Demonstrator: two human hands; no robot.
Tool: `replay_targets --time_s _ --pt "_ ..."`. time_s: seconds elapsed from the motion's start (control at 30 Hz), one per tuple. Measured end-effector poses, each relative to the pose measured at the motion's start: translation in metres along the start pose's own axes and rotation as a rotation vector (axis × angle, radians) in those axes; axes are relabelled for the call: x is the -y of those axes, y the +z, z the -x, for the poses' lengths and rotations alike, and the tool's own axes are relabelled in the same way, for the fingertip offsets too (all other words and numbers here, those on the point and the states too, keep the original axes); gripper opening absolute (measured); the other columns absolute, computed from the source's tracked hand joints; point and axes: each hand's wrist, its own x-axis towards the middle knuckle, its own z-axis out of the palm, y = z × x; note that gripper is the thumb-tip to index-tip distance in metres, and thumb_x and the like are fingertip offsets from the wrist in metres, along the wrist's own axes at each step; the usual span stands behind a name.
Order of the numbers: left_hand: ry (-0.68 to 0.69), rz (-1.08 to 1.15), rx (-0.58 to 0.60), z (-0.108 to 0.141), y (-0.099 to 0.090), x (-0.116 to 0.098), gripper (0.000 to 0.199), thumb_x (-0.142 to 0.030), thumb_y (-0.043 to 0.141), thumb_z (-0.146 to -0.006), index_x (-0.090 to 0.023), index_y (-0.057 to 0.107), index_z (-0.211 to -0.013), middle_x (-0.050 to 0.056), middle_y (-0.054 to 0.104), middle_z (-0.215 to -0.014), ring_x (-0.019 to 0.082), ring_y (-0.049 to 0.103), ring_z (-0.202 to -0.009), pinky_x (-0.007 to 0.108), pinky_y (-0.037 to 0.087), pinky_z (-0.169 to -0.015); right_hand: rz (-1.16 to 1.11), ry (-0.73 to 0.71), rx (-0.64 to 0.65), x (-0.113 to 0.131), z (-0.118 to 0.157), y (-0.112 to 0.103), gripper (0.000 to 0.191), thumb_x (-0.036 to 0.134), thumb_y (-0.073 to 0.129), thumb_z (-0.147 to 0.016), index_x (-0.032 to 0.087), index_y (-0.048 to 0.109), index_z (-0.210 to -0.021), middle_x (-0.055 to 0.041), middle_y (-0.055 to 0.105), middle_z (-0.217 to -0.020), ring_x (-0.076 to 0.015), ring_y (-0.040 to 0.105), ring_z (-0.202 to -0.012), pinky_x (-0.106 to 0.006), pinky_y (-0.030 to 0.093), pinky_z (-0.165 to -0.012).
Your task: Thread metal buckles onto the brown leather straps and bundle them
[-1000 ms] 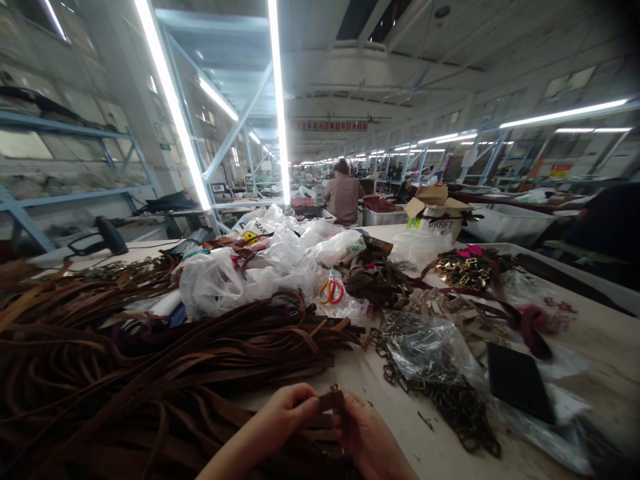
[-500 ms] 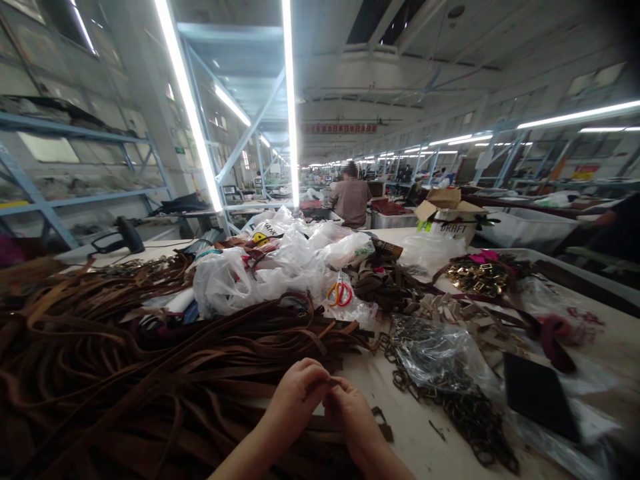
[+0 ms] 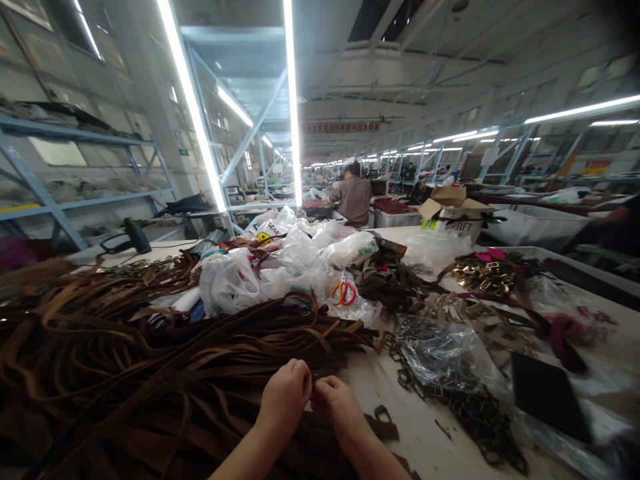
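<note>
My left hand [image 3: 287,392] and my right hand [image 3: 334,401] are close together at the bottom middle, fingers curled. Between their fingertips is a small dark piece, mostly covered by the fingers; what it is I cannot make out. Brown leather straps [image 3: 125,373] lie in a large heap to the left and under the hands. Just right of my right hand, a dark metal buckle [image 3: 383,413] rests by a strap end on the table. Scissors with red and orange handles [image 3: 343,292] lie beyond the hands against white plastic bags [image 3: 295,257].
At the right are dark buckles [image 3: 480,420] under clear plastic, a black flat object [image 3: 549,395] and a pile of gold buckles [image 3: 484,275]. An open cardboard box [image 3: 453,210] stands farther back. A person [image 3: 354,197] sits beyond the table, facing away.
Both hands have shifted slightly left, and their fingertips are a little farther apart, with the small dark piece between them. The view has turned slightly, moving the table items rightward.
</note>
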Motion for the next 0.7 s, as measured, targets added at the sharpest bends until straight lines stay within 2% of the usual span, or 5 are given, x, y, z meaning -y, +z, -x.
replay_targets --time_s 0.2,0.3,0.5,0.6,0.7 --pt "0.072 0.253 0.146 0.001 -0.005 0.005 0.006 -0.016 0.050 -0.075 -0.019 0.054 -0.075 0.001 0.054 -0.080 0.014 0.052 -0.075 0.022 0.039 -0.068 0.090 -0.116 0.048 0.003 0.008 -0.010 0.023 0.036 0.064 -0.062 0.016 0.052 -0.062 0.0036 0.053 -0.056 -0.0106 0.050 -0.056 -0.023 0.042 -0.056" --pt "0.048 0.350 0.179 0.002 -0.008 0.003 0.016 -0.017 0.056 -0.070 -0.020 0.055 -0.086 0.001 0.052 -0.088 0.013 0.053 -0.078 0.022 0.041 -0.069 0.172 -0.248 0.106 0.008 0.015 -0.018 0.026 0.041 0.058 -0.069 0.016 0.054 -0.071 0.0032 0.052 -0.060 -0.0102 0.048 -0.056 -0.023 0.041 -0.055" --pt "0.103 0.253 0.197 0.009 -0.011 -0.018 0.016 -0.020 0.058 -0.069 -0.021 0.056 -0.086 0.001 0.050 -0.088 0.014 0.052 -0.077 0.023 0.041 -0.068 0.274 -0.357 -0.042 0.006 0.019 -0.036 0.025 0.030 0.057 -0.067 0.018 0.050 -0.088 0.0038 0.051 -0.065 -0.0127 0.051 -0.061 -0.025 0.043 -0.059" --pt "0.146 0.175 0.194 0.014 -0.010 -0.023 0.018 -0.024 0.061 -0.067 -0.021 0.057 -0.084 0.001 0.052 -0.088 0.017 0.052 -0.082 0.026 0.041 -0.073 0.336 -0.320 -0.142 0.006 0.021 -0.058 0.026 0.028 0.053 -0.066 0.019 0.048 -0.090 0.0052 0.049 -0.062 -0.0131 0.051 -0.059 -0.024 0.042 -0.057" --pt "0.194 0.171 0.272 0.015 -0.003 -0.012 0.026 -0.031 0.062 -0.069 -0.023 0.056 -0.093 0.002 0.055 -0.100 0.019 0.051 -0.093 0.028 0.039 -0.081 0.490 -0.308 -0.160 0.010 0.026 -0.087 0.023 0.030 0.048 -0.069 0.019 0.048 -0.089 0.0023 0.053 -0.066 -0.0155 0.054 -0.063 -0.026 0.044 -0.059"
